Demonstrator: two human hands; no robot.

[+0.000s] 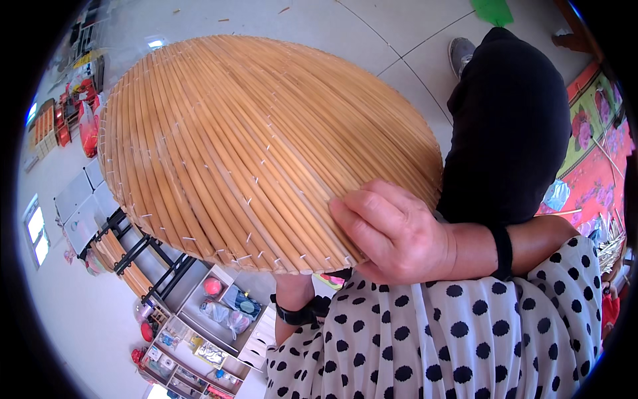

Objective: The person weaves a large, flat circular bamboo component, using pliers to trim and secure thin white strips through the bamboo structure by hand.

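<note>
A large round mat of tan plant stalks (pixel 259 153) fills the middle of the view, tilted up in front of me. Its stalks lie side by side, joined with rows of short white thread stitches, and its rim is cut round. My right hand (pixel 402 233) grips the mat's near right edge, with curled fingers on the upper face and the rest of the hand at the rim. Whether a needle or thread is between those fingers cannot be made out. Below the near edge my left wrist (pixel 294 289) shows with a dark band; the left hand's fingers are hidden behind the mat.
My dark-trousered leg (pixel 508 126) is at the right of the mat. Beyond it a floral cloth (pixel 595 159) bears loose stalks (pixel 611 249). At lower left stands a shelf unit (pixel 193 346) with small goods, beside a black metal frame (pixel 163 266). Tiled floor (pixel 372 33) lies beyond.
</note>
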